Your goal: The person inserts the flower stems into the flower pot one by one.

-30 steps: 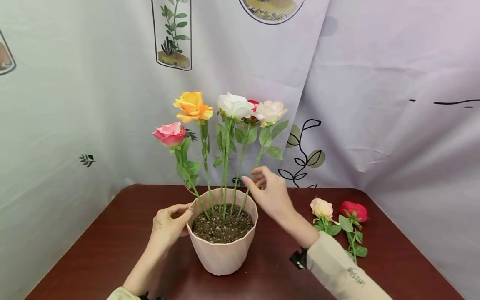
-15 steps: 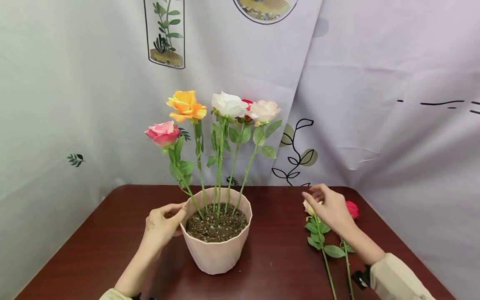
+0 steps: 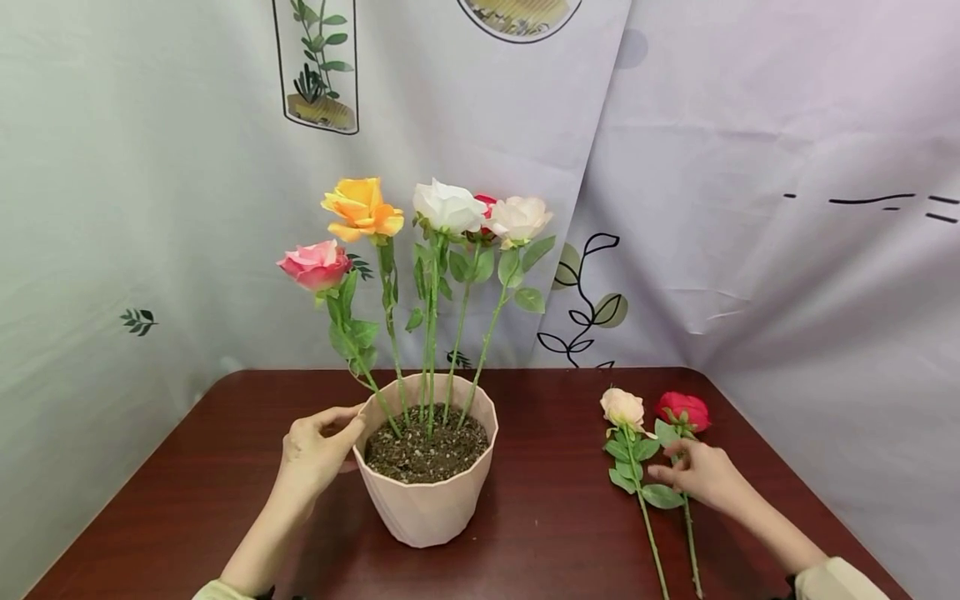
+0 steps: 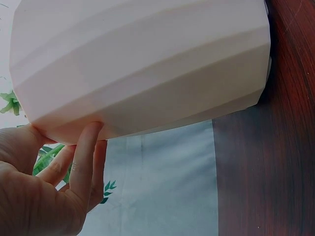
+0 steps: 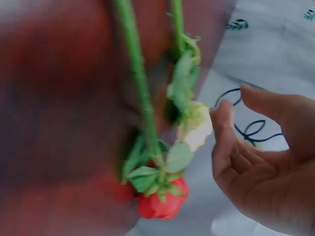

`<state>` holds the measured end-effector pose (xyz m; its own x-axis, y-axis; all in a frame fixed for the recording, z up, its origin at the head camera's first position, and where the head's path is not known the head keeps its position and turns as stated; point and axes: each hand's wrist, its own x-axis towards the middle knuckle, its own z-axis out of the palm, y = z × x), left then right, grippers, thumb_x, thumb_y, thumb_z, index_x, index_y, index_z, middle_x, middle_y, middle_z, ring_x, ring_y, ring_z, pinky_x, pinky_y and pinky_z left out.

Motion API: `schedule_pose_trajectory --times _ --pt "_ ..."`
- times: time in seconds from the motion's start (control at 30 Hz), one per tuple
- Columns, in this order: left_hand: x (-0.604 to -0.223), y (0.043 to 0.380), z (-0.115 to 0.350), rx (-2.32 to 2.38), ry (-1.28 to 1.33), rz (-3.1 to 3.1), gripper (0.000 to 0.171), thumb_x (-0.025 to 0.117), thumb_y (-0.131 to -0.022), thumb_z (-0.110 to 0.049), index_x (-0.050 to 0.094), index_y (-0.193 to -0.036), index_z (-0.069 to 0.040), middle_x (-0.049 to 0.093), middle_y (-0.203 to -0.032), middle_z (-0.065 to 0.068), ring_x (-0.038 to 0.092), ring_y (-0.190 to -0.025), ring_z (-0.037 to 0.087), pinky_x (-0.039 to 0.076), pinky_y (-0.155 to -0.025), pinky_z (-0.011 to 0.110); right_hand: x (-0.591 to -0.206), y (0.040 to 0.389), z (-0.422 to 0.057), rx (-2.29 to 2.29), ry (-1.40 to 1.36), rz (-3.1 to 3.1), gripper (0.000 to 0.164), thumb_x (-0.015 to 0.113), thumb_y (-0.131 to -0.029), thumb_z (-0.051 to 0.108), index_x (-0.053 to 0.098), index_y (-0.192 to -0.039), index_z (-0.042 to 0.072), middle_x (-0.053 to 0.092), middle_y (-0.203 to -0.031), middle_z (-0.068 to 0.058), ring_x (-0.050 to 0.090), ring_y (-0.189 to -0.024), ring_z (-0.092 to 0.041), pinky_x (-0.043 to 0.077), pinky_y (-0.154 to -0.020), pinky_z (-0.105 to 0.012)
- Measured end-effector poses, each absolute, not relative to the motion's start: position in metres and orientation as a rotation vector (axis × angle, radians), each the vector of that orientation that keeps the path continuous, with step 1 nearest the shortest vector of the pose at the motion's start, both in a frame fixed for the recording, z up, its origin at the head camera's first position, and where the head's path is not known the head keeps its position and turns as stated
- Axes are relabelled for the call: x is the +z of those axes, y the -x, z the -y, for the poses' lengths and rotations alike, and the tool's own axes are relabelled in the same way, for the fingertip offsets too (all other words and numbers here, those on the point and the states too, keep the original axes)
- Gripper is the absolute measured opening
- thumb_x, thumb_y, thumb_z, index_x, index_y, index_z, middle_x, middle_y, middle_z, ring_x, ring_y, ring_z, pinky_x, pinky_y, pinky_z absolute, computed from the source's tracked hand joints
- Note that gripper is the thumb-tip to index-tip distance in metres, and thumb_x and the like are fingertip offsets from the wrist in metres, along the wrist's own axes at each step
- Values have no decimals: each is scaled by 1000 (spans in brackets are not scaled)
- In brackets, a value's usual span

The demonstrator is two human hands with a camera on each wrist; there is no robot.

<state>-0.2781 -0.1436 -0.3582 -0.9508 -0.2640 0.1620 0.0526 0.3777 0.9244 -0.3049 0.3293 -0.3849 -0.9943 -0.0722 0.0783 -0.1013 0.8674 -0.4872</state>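
A pale pink faceted pot (image 3: 427, 508) of soil stands mid-table with several roses upright in it: pink (image 3: 313, 263), orange (image 3: 362, 208), white (image 3: 447, 206), cream (image 3: 517, 218), and a red one partly hidden behind. My left hand (image 3: 318, 446) grips the pot's left rim, thumb on top and fingers against the wall (image 4: 147, 64). To the right, a cream rose (image 3: 622, 408) and a red rose (image 3: 684, 410) lie flat on the table. Over their stems just below the blooms hovers my right hand (image 3: 697, 475), fingers loosely bent (image 5: 261, 167) and holding nothing.
The dark brown wooden table (image 3: 562, 517) has a rounded far edge. Printed white curtains (image 3: 750, 208) hang close behind it and along both sides. Bare tabletop lies between the pot and the two lying roses, and left of the pot.
My right hand left the stems in the pot, swung right to the two lying roses, then drew down along their stems. The left hand stayed on the pot rim.
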Motion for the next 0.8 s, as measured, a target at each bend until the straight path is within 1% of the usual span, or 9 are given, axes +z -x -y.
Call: schedule_pose_trajectory --times 0.1,0.2,0.33,0.4,0.57,0.8 --pt "-359 278 143 -1595 -193 2364 29 60 -88 -18 67 -112 -3 65 -92 15 64 -70 13 59 -57 28 -393 301 -331 840 -105 3057 43 73 -79 29 59 -99 -5 59 -62 0 57 -57 -14 44 -51 -26" --pt "-359 278 143 -1599 -200 2365 29 60 -88 -18 67 -112 -3 65 -91 15 64 -70 14 59 -57 29 -401 298 -329 884 -122 3078 41 76 -76 29 58 -95 -3 57 -60 -1 58 -54 -15 44 -50 -27" --pt "-358 277 143 -1599 -207 2362 29 60 -87 -17 67 -112 -4 66 -91 15 64 -69 13 59 -57 29 -411 296 -318 869 -125 3077 41 80 -71 28 54 -88 2 55 -54 -1 56 -49 -15 41 -46 -26" --pt "-357 277 143 -1600 -208 2361 29 59 -87 -17 67 -113 -4 66 -91 15 64 -69 14 59 -57 29 -414 296 -312 824 -118 3092 40 81 -70 27 53 -85 3 55 -51 -1 55 -47 -14 42 -47 -26" --pt "-357 277 143 -1605 -203 2361 30 59 -87 -16 67 -113 -4 65 -92 16 64 -70 15 59 -57 29 -417 297 -303 723 -80 3141 38 81 -70 25 59 -87 -1 56 -49 -2 56 -47 -13 50 -56 -29" --pt "-357 278 143 -1600 -200 2363 29 59 -88 -17 67 -112 -3 65 -94 18 65 -74 18 59 -57 28 -418 297 -303 784 -23 3124 33 79 -71 14 62 -91 -7 59 -52 -2 60 -49 -14 53 -61 -32"
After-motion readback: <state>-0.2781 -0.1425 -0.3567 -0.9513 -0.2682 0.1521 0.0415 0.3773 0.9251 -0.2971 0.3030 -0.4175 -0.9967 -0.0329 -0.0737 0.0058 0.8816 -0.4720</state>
